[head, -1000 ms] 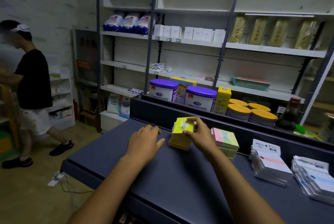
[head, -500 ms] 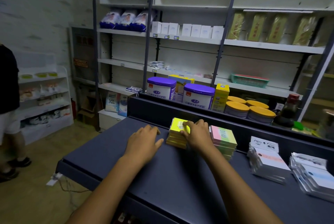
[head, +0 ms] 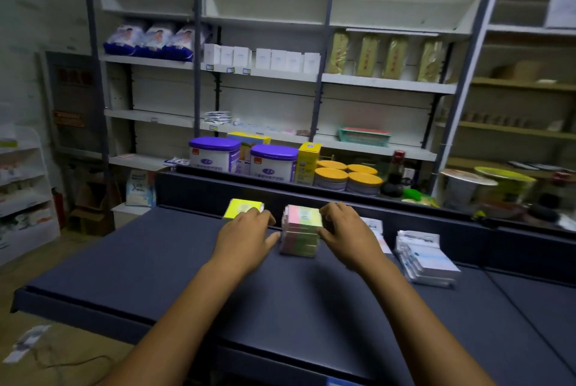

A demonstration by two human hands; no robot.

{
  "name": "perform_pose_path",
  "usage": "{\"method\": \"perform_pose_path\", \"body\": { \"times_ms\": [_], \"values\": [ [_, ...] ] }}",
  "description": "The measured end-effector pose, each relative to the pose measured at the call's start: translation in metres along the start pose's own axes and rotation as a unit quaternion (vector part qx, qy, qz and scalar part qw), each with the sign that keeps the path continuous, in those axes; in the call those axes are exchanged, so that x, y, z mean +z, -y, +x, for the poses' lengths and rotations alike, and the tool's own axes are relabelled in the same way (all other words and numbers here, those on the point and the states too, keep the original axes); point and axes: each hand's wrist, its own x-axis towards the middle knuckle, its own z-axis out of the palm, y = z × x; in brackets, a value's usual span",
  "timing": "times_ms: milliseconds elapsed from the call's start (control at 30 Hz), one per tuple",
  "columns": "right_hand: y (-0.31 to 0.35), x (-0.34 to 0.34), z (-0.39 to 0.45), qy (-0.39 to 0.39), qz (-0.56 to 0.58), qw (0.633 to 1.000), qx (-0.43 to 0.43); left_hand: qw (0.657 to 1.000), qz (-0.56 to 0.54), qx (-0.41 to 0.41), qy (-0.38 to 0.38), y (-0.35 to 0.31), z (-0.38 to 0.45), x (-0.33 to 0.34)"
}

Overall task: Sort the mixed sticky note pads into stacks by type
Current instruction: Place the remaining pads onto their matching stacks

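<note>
Two bare hands flank one stack of pastel sticky note pads (head: 300, 231) at the middle of the dark matte counter top (head: 156, 264); stack is a squared block of several pads, each banded pink, yellow and green on its paper edges, top face glossy with a pale printed label; blurred, so print unreadable. Left hand (head: 246, 237) lies at 9 o'clock of the stack, fingers straight and relaxed, thumb tip touching or nearly touching the stack's left face; it grasps nothing. Right hand (head: 347, 234) at 3 o'clock, fingers bent over the top right corner of the stack and thumb against its right side, so it grips the block. Flat yellow-green sticky note pad stack (head: 243, 208) sits at 10 o'clock of the pastel block, just beyond the left hand's fingertips, partly hidden by them. White card-backed note packs with pale blue print (head: 427, 261) lie fanned in a slumped pile at 3 o'clock, well apart from the right hand; another white pack (head: 372, 225) shows behind the right wrist. Beyond the counter's raised back rail: two round white tins with purple lids (head: 243, 156), flat round tins with orange lids (head: 346, 178), grey metal shelving (head: 386, 83) with boxes and packets.
</note>
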Motion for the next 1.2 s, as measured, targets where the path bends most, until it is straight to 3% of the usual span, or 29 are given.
{"method": "perform_pose_path", "body": {
  "times_ms": [433,767,1200],
  "values": [
    [-0.159,-0.127,-0.17,0.062,-0.068,0.988,0.127,0.991,-0.044,0.118,0.041,-0.225,-0.046,0.021],
    [-0.257,-0.212,-0.302,0.047,-0.078,0.968,0.235,0.971,-0.077,0.21,0.083,-0.385,-0.094,0.051],
    [-0.364,-0.245,-0.353,0.023,-0.074,0.946,0.315,0.949,-0.112,0.271,0.116,-0.502,-0.075,0.111]
  ]
}}
